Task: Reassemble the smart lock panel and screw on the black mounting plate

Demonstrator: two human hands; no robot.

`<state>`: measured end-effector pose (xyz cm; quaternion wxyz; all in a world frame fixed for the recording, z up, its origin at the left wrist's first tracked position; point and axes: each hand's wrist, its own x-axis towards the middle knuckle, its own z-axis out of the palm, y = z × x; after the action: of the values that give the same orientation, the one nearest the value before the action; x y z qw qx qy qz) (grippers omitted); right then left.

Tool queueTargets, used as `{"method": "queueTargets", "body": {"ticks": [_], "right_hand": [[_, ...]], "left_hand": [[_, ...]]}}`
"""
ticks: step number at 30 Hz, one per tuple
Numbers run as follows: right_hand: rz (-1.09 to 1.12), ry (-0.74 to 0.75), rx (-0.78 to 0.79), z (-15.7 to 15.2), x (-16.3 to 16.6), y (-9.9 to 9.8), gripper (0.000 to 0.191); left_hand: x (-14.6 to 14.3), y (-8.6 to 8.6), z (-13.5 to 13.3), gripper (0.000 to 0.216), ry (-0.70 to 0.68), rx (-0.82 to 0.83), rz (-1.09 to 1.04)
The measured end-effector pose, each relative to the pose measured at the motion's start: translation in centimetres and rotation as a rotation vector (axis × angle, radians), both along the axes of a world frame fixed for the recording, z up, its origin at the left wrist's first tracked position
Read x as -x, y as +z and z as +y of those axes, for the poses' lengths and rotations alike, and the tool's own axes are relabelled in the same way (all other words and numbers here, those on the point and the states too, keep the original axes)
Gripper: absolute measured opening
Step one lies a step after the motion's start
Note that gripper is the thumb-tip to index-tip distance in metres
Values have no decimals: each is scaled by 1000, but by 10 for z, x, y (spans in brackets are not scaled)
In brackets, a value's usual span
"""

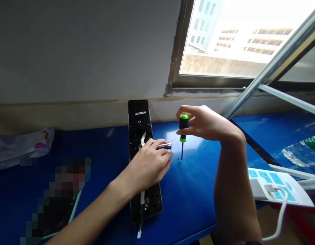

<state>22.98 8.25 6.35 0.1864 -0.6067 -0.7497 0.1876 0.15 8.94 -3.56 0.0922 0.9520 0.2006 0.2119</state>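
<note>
My right hand (198, 122) grips a black and green screwdriver (183, 126) by its handle. The shaft points straight down, and its tip is at the blue tabletop beside a tiny dark piece (179, 159), perhaps a screw. My left hand (154, 160) is closed around a shiny metal cylinder (165, 146), whose end sticks out past the fingers. Under that hand lies a long black panel (137, 115) with small holes, a white label and a cable. The cable's white connector (139, 234) hangs past the panel's near end. My left hand hides the panel's middle.
A white power strip (287, 190) with a plugged-in cable sits at the right. Behind it are a plastic bottle (300, 149) and a slanting metal frame (259, 81). A plastic package (25, 144) lies far left on the blue table (193, 200). A wall and window stand behind.
</note>
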Motion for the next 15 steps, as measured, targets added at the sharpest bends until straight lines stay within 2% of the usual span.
{"method": "queueTargets", "body": {"ticks": [7, 12, 15], "right_hand": [[-21, 33, -51, 4, 3, -3, 29], [-7, 30, -35, 1, 4, 0, 28], [47, 46, -85, -5, 5, 3, 25]], "left_hand": [[8, -4, 2, 24, -1, -112, 69], [18, -5, 4, 25, 15, -171, -45], [25, -6, 2, 22, 32, -138, -122]]}}
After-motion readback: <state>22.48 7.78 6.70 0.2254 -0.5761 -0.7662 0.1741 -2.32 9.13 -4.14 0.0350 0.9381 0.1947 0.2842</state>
